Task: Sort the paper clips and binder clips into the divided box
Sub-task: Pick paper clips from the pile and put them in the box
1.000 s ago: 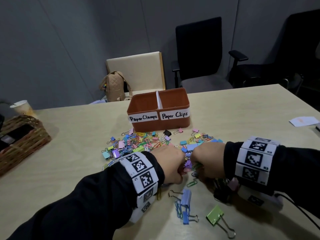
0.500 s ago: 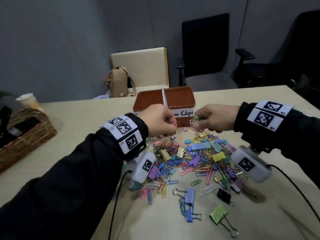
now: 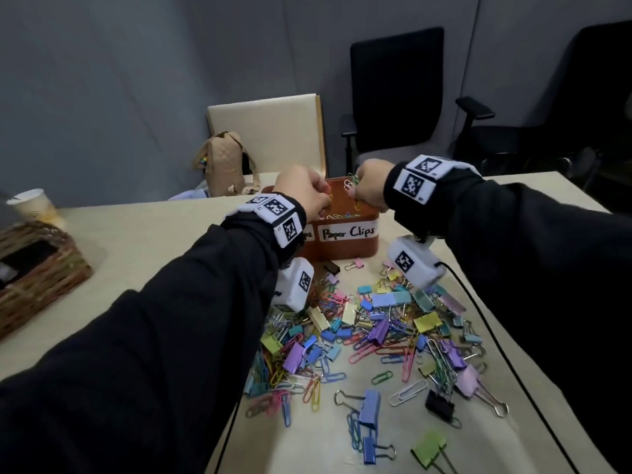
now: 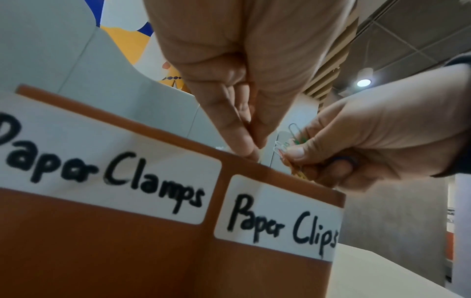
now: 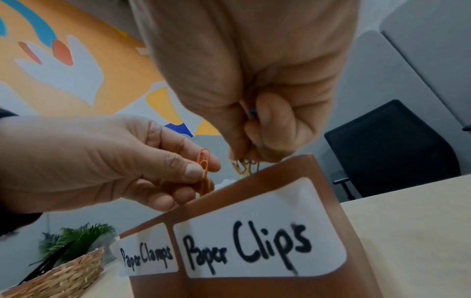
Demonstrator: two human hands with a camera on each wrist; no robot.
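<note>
The brown divided box [image 3: 342, 252] stands at mid table, labelled "Paper Clamps" on the left and "Paper Clips" on the right. Both hands hover over the right compartment, where a few paper clips [image 3: 342, 215] lie. My left hand [image 3: 323, 198] pinches orange paper clips [image 5: 203, 163] between thumb and fingers. My right hand [image 3: 355, 191] grips a small bunch of mixed paper clips [image 4: 293, 139], which hangs just above the rim. A colourful pile of paper clips and binder clips [image 3: 376, 330] is spread on the table in front of the box.
A wicker basket [image 3: 37, 271] and a paper cup [image 3: 32, 206] sit at the left edge. Behind the table are a beige chair [image 3: 266, 131] with a quilted bag [image 3: 225, 162] and black office chairs [image 3: 396, 97]. Wrist-camera cables trail over the pile.
Both hands lifted from the pile with paper clips, moved forward past the box front, and now hold them over the Paper Clips compartment.
</note>
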